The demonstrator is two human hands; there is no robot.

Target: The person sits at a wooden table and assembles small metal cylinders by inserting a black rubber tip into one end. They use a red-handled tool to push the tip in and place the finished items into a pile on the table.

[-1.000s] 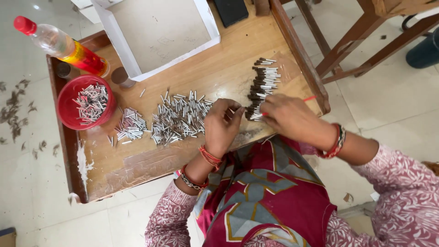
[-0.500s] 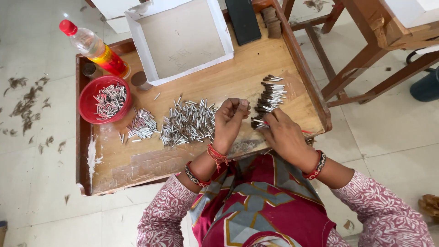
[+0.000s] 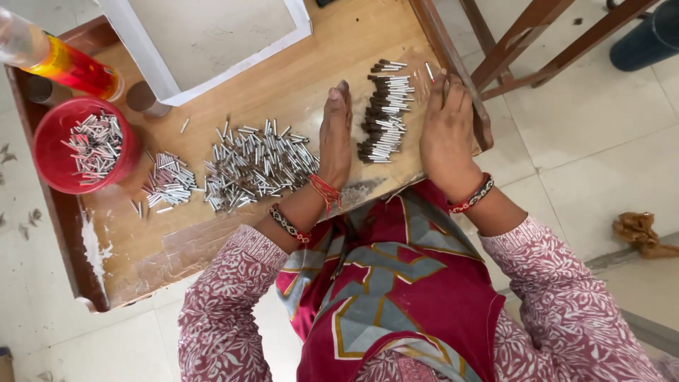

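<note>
A neat row of small dark-and-silver tubes [image 3: 385,110] lies on the wooden table [image 3: 283,85], stacked side by side. My left hand [image 3: 336,134] stands flat on its edge against the row's left side. My right hand [image 3: 447,131] stands the same way on the row's right side, by the table's raised rim. Both hands hold nothing, fingers straight and together. A loose heap of silver tubes [image 3: 258,166] lies just left of my left hand.
A smaller bunch of tubes [image 3: 168,180] lies further left. A red bowl [image 3: 49,152] holds more tubes. A plastic bottle with red-orange liquid [image 3: 60,60] lies at the far left. A white shallow box [image 3: 212,28] sits at the back. Wooden furniture legs [image 3: 537,42] stand to the right.
Both hands have left off handling tubes beside the row and now stand flat on either side of it. The camera has moved closer.
</note>
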